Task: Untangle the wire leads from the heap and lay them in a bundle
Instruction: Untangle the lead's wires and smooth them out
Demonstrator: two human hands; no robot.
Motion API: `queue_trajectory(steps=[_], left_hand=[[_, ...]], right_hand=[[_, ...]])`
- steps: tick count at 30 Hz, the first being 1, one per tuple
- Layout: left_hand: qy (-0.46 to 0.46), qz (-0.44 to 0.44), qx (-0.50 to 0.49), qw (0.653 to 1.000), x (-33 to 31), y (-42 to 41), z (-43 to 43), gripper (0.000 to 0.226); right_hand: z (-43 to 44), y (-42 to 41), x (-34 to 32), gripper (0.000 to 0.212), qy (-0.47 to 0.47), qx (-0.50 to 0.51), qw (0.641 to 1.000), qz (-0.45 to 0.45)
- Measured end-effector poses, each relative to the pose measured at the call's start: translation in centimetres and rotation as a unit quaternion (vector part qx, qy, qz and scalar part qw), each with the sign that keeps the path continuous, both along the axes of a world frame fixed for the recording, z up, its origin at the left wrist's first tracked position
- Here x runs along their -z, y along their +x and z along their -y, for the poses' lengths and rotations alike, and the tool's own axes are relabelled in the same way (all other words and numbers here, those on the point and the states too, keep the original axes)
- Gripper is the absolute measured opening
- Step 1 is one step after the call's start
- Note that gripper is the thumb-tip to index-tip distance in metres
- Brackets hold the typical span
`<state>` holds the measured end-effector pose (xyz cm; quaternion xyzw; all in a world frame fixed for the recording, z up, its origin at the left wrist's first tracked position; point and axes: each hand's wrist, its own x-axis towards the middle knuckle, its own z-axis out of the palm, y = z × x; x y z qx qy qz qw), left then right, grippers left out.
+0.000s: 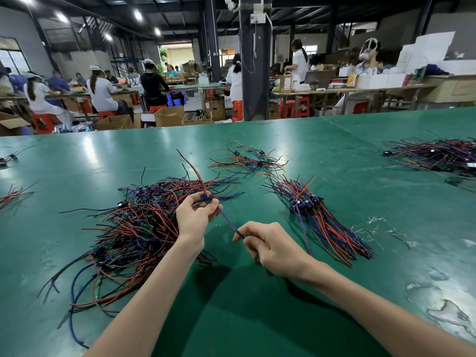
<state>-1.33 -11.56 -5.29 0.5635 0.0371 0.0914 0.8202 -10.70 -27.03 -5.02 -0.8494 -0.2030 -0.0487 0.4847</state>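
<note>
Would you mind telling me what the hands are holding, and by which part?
Both hold one wire lead: the left hand pinches its small blue component end, the right hand pinches its purple wire tail further along.

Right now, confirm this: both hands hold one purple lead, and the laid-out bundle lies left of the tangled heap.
Not quite. The head view shows the bundle lying right of the heap, not left. The left hand and right hand do hold one purple lead.

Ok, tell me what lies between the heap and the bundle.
Head view: the left hand and right hand, both pinching one lead above bare green table.
</note>
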Motion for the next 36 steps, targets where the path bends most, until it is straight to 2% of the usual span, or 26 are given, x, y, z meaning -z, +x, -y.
queue_trajectory(steps=[4,7,12,19,24,30,33,36], left_hand=[[-0.011,0.008,0.009,1.0,-0.3,-0.2,0.1,0.02],[-0.034,0.003,0.006,0.999,-0.6,-0.1,-0.2,0.021],[-0.043,0.004,0.02,0.999,-0.6,0.1,-0.2,0.021],[-0.023,0.029,0.036,0.999,-0.5,-0.3,0.4,0.021],[-0.036,0.035,0.041,0.998,-0.6,-0.5,0.4,0.021],[-0.089,0.014,0.034,0.995,-0.8,-0.1,-0.5,0.022],[-0.083,0.009,0.033,0.996,-0.6,-0.1,-0.5,0.022],[-0.057,0.01,0.04,0.998,-0.6,-0.2,-0.4,0.02]], right_hand=[[0.0,0.0,0.1,0.024,0.023,0.011,1.0,-0.005],[0.0,0.7,0.4,0.024,0.048,0.028,0.994,-0.096],[0.2,1.7,0.8,0.025,0.098,0.062,0.963,-0.244],[0.9,1.9,0.5,0.022,0.134,0.119,0.929,-0.325],[1.1,1.9,0.2,0.018,0.136,0.107,0.931,-0.321],[0.7,1.4,0.5,0.018,0.032,0.002,0.983,-0.18],[0.5,1.2,0.8,0.024,0.008,-0.032,0.99,-0.134],[0.7,1.2,0.8,0.024,-0.013,-0.035,0.991,-0.129]])
